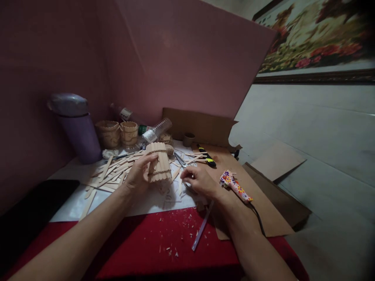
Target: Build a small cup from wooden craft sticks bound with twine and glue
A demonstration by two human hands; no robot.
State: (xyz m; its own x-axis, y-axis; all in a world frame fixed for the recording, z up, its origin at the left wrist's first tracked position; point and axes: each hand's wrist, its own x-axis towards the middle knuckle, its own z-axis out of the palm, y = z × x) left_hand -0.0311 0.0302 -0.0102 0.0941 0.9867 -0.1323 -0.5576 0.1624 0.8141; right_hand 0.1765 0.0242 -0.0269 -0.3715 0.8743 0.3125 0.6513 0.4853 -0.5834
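My left hand (140, 175) is closed around a small barrel of wooden craft sticks (158, 162) bound with twine, held tilted above the white sheet (152, 203). My right hand (197, 180) rests on the sheet just right of the barrel, fingers curled and pinched; what they hold is too small to make out. A loose pile of flat wooden sticks (114, 169) lies left of my left hand. A glue gun with a flowered pattern (236, 186) lies on brown cardboard beside my right wrist, and a clear glue stick (202, 226) lies on the red cloth.
A purple flask (77, 128) stands at the back left beside two finished stick baskets (118, 133) and a plastic bottle (156, 130). Scissors (180, 159) and a black-and-yellow knife (206, 155) lie behind my hands. A pink board (187, 58) walls the back. Cardboard sheets (278, 195) lie right.
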